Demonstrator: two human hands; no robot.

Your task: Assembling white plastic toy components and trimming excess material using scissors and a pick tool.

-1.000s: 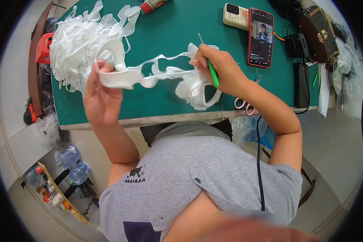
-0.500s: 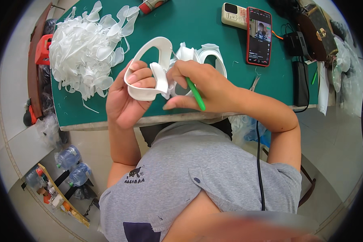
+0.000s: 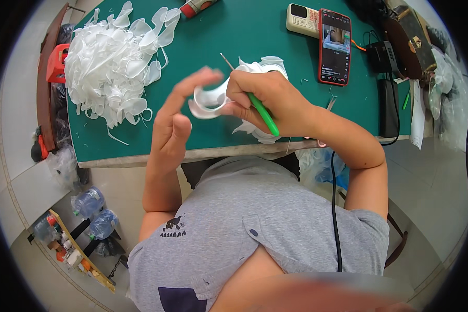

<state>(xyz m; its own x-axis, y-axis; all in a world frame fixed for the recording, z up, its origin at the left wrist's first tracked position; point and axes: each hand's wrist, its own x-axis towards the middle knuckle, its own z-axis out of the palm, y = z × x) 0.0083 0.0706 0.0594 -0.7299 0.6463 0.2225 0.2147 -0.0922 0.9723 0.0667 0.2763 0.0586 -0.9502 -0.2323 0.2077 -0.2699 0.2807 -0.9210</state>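
Observation:
My right hand (image 3: 273, 99) is wrapped round a thin tool with a green handle (image 3: 264, 117), its slim metal tip pointing away past the knuckles. A curved white strip of stiff material (image 3: 207, 104) is also pinched between its thumb and fingers, curling out toward the left. My left hand (image 3: 172, 122), slightly blurred, has its fingers apart beside that strip and holds nothing. More white looped pieces (image 3: 272, 63) lie on the green table behind and under my right hand, partly hidden by it. Scissors (image 3: 330, 104) lie partly covered by my right forearm.
A big heap of white cut pieces (image 3: 106, 67) covers the table's left. At the back are a red-and-grey tool (image 3: 195, 6), a cream device (image 3: 300, 22) and a phone in a red case (image 3: 335, 57). Black boxes with cables (image 3: 382, 56) stand along the right edge.
My left hand has let go of the white strip and opened. The strip has swung down and right, staying with my right hand, which has shifted slightly right with the green-handled tool.

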